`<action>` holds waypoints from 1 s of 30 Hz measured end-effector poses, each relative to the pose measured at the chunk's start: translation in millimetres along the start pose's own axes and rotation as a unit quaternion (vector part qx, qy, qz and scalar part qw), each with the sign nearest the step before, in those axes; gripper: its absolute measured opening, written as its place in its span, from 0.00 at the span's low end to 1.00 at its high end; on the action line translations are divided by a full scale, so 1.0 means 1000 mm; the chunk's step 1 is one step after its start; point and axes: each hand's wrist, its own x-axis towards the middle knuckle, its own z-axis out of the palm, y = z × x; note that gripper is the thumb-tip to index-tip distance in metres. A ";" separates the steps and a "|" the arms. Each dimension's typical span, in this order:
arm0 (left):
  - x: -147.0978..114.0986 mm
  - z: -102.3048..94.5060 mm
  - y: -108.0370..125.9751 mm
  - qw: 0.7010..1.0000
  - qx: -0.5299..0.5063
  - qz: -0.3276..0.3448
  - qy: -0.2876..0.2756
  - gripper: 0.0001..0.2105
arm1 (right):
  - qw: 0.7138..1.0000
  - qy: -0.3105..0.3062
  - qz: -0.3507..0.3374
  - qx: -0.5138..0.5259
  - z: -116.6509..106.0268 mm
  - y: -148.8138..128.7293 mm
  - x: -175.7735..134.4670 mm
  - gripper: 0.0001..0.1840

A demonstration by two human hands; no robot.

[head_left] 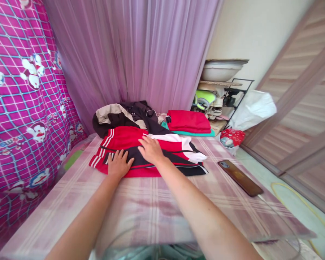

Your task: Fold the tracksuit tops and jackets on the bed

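A red, black and white jacket (135,144) lies flattened on the table, its striped hem to the left and its white part to the right. My left hand (118,164) rests palm down near the striped end, fingers spread. Over the jacket's middle, my right hand (151,148) lies open with its fingers apart. Behind the jacket is a loose pile of dark and beige clothes (135,113), touching its back edge. To the right of that pile sits a folded red garment (189,121) on top of a folded teal one (197,133).
A plaid cloth covers the table (141,213). On its right side lies a phone (241,177) with a white cable attached. Beyond the right corner stand a rack (239,97) of shoes and a white bag (256,108). A purple curtain (135,54) hangs behind.
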 end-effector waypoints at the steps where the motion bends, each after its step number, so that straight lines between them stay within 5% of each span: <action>1: -0.001 0.003 0.000 1.000 0.003 0.000 -0.001 0.28 | 0.999 -0.042 0.006 -0.004 0.013 -0.006 0.005 0.27; 4: -0.003 0.006 -0.005 1.000 0.016 0.008 0.007 0.27 | 0.986 -0.160 0.053 0.001 0.044 -0.004 0.003 0.30; 7: -0.002 0.003 -0.006 1.000 0.023 0.003 0.002 0.27 | 0.979 -0.184 0.084 0.005 0.052 0.012 -0.009 0.34; 15: 0.001 -0.001 -0.004 0.999 0.023 -0.010 -0.028 0.28 | 0.959 -0.218 0.182 -0.026 0.009 0.069 -0.067 0.36; 22: 0.005 0.009 -0.020 0.999 -0.004 0.038 0.025 0.27 | 0.966 -0.139 0.192 -0.106 -0.024 0.119 -0.151 0.31; 26: -0.005 0.015 -0.056 0.990 -0.019 0.103 0.093 0.26 | 0.981 -0.084 0.149 -0.090 -0.022 0.136 -0.169 0.27; 30: -0.019 0.020 -0.102 0.990 -0.050 0.071 0.112 0.26 | 0.996 -0.005 0.088 -0.033 -0.016 0.150 -0.176 0.23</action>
